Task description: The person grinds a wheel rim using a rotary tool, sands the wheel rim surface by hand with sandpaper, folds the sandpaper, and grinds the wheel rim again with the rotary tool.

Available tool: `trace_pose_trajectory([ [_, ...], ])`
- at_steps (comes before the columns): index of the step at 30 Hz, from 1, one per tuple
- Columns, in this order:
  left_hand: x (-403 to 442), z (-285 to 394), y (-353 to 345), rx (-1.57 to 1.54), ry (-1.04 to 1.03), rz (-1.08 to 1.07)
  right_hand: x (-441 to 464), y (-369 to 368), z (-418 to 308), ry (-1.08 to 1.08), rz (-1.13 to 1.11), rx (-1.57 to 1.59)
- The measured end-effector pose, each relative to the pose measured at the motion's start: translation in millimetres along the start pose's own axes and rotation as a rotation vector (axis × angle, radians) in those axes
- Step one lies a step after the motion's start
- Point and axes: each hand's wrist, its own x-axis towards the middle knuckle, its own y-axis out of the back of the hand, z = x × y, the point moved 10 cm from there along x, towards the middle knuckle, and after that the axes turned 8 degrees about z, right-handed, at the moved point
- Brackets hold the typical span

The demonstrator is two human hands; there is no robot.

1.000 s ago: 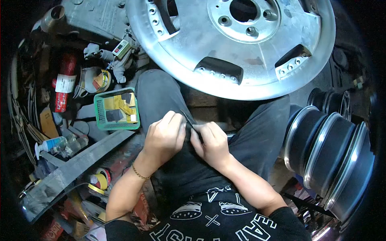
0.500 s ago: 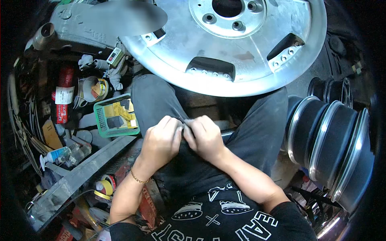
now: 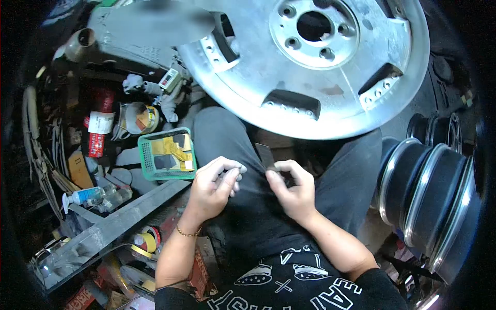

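My right hand pinches a thin, dark, rectangular piece of sandpaper between thumb and forefinger, its far end pointing up and away. To its left, a short gap apart, my left hand is closed with thumb and forefinger together. Whether anything sits in that pinch is too small to make out. Both hands are over my lap. Beyond them a large silver wheel with a central hole and bolt holes leans over my knees, touched by neither hand.
A green basket with yellow and grey sheets stands left of my leg. A metal bar crosses the left side, near spray bottles and tape rolls. Several dark wheels with shiny rims stand at the right.
My hands were together at the sandpaper and have moved apart. The sandpaper now shows in my right hand alone. The whole view has shifted, so the wheel and basket appear lower and further right.
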Motion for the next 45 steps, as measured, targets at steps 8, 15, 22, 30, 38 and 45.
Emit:
trace_pose_trajectory([
  [8, -9, -15, 23, -1.048, 0.268, 0.410, -42, -70, -18, -0.139, -0.789, 0.638],
  [15, -17, -19, 24, -1.042, 0.167, 0.368, -54, -91, -6, -0.341, -0.759, 0.759],
  [22, -32, 27, 59, -0.251, -0.079, 0.064, -47, -96, -8, -0.531, -0.791, 0.903],
  [30, -31, 45, 34, -0.160, -0.147, -0.426, -66, -106, -6, -0.667, -1.045, 0.990],
  [38, -17, 73, 138, -0.240, -0.408, 0.150, -54, -108, 18, -0.841, -0.773, 1.028],
  [45, 55, -68, 375, -1.124, -0.289, 1.089, -33, -103, 25, -0.767, -0.492, 0.981],
])
